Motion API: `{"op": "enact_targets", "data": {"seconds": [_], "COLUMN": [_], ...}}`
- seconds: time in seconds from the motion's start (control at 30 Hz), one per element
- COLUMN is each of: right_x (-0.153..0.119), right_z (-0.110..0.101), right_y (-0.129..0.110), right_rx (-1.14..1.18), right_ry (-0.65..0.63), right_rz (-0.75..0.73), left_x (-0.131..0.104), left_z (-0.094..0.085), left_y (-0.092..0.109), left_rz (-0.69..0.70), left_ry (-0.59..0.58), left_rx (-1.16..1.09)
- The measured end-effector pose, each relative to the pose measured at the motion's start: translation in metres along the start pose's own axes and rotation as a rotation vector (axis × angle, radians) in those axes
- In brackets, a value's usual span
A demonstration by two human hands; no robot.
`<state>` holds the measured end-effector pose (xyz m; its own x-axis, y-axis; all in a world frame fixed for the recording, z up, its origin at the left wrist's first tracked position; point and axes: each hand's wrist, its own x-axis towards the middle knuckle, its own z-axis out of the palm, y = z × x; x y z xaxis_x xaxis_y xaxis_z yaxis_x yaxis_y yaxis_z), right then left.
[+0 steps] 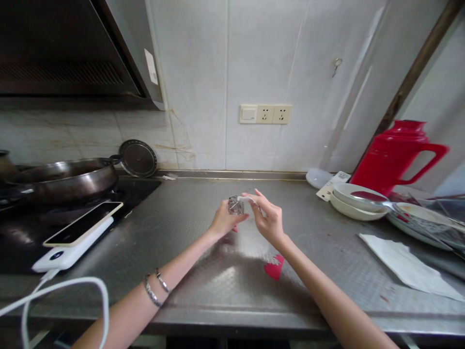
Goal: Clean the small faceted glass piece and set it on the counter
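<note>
Over the middle of the metal counter, my left hand is closed around a small clear, faceted, glass-like object. My right hand meets it from the other side, fingers bent together on a thin whitish piece that touches the object's right edge. What exactly this piece is I cannot make out. Below my right wrist a red scrap with a ragged upper edge lies flat on the counter.
At left a steel pan sits on the black stove, near a phone on a white power bank with a cable. To the right are stacked white bowls, a red thermos jug, a patterned plate and a paper napkin.
</note>
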<state>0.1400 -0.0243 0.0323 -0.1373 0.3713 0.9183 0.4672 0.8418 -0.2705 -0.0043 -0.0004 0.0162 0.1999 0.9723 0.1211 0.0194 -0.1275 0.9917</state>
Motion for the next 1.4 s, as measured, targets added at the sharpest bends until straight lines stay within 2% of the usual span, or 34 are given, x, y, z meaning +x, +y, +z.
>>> {"op": "enact_targets", "data": {"seconds": [0.07,0.13,0.23,0.37,0.47,0.63,0.77,0.83,0.9,0.97,1.1,1.23,1.3,1.4], "right_x": [0.002,0.001,-0.004,-0.009,-0.009,-0.009,-0.006,-0.004,-0.001,0.002,0.006,0.003,-0.001,-0.008], "right_z": [-0.001,0.001,0.007,0.011,0.012,0.011,0.004,0.0,-0.003,-0.004,-0.004,-0.003,0.0,0.008], "right_y": [0.007,0.012,0.012,0.004,-0.001,-0.004,-0.004,-0.001,0.005,0.012,0.021,0.021,0.021,0.021], "right_rx": [-0.033,-0.024,0.026,0.052,0.095,0.135,0.128,0.084,0.051,0.079,0.316,0.549,0.566,0.466], "right_ry": [0.063,0.003,-0.095,-0.034,-0.02,-0.006,-0.043,-0.002,0.075,0.095,-0.104,-0.341,-0.394,-0.386], "right_rz": [0.085,0.109,0.126,0.187,0.163,0.104,0.043,0.121,0.268,0.402,0.523,0.51,0.473,0.442], "left_x": [-0.003,-0.005,-0.006,-0.005,-0.005,-0.004,-0.002,-0.002,-0.003,-0.004,-0.004,-0.001,0.0,0.0], "left_z": [0.003,0.005,0.006,0.005,0.004,-0.001,-0.005,-0.004,-0.004,-0.004,-0.007,-0.014,-0.016,-0.016], "left_y": [0.005,0.007,0.007,0.007,0.009,0.013,0.014,0.015,0.017,0.019,0.023,0.023,0.021,0.019], "left_rz": [-0.014,-0.007,0.026,0.039,0.043,0.03,0.023,0.006,-0.02,-0.044,-0.089,-0.136,-0.146,-0.156], "left_ry": [0.022,0.028,-0.022,-0.045,-0.096,-0.079,-0.076,-0.059,-0.049,-0.086,-0.19,-0.247,-0.259,-0.271], "left_rx": [0.045,0.068,0.043,-0.001,-0.023,-0.056,-0.064,-0.069,-0.078,-0.081,-0.097,-0.12,-0.129,-0.139]}}
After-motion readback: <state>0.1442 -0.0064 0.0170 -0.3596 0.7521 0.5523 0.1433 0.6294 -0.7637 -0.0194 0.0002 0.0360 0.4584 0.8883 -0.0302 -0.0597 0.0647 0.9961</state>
